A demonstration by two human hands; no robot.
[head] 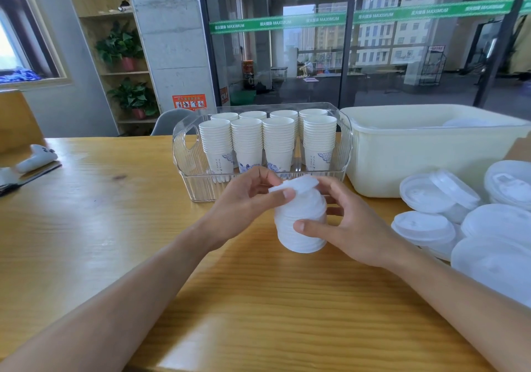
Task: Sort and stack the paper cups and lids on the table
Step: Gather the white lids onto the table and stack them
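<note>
We see both hands raised just above the wooden tabletop (86, 228), working on a stack of white lids (301, 222) held between them. The right hand (347, 228) wraps around the side of the stack, thumb across its front and fingers curled behind it. The left hand (247, 199) pinches a single lid (296, 184) between thumb and fingertips; that lid sits tilted at the top of the stack, touching it. Behind the hands stands a clear plastic bin (186, 153) with a cut-out handle, filled with two rows of stacked paper cups (277, 141), white with blue print low on their sides. Just beside the bin to the right is a cream tub (402, 156), and something pale shows inside it, though we cannot tell what. Near the right edge of the tabletop lies a loose heap of larger lids (459, 222), overlapping each other at different angles. Far to the left rests a white controller (37, 157) on a dark flat thing. A grey chair (169, 121) stands beyond the far edge.
</note>
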